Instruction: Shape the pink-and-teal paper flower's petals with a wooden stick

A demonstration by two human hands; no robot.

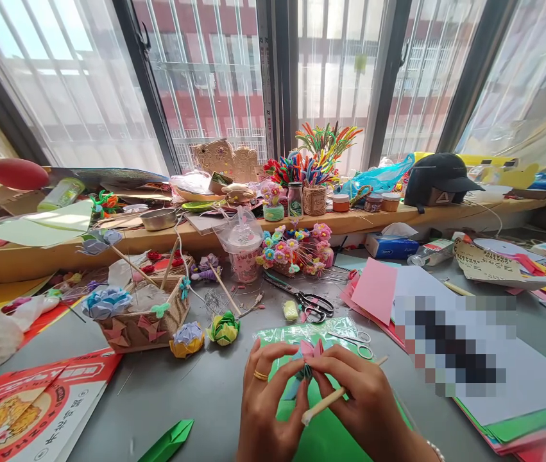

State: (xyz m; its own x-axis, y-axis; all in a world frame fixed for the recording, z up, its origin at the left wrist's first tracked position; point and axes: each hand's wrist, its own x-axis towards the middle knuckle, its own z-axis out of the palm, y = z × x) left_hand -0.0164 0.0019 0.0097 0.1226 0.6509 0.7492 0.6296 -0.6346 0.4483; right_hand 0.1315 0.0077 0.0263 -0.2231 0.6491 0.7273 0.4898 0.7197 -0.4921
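Observation:
My left hand (269, 404), with a ring on one finger, pinches the left side of a small folded-paper flower (308, 350) in pink and bluish green. On its other side my right hand (371, 394) grips the same flower between thumb and fingertips. A beige stick (324, 407) runs slantwise through the right hand, its pale end pointing toward the left hand. Fingers cover much of the flower's lower part. Beneath both hands lies green paper (335, 439). A folded green paper strip (169, 443) rests on the table to the left.
Small scissors (363, 344) and black-handled scissors (318, 307) lie beyond my hands. Finished paper flowers (224, 328) sit by a cardboard box (142, 321) at left. Stacked coloured paper (518, 398) fills the right. A lidded cup (245, 253) stands near the wooden ledge (359, 221).

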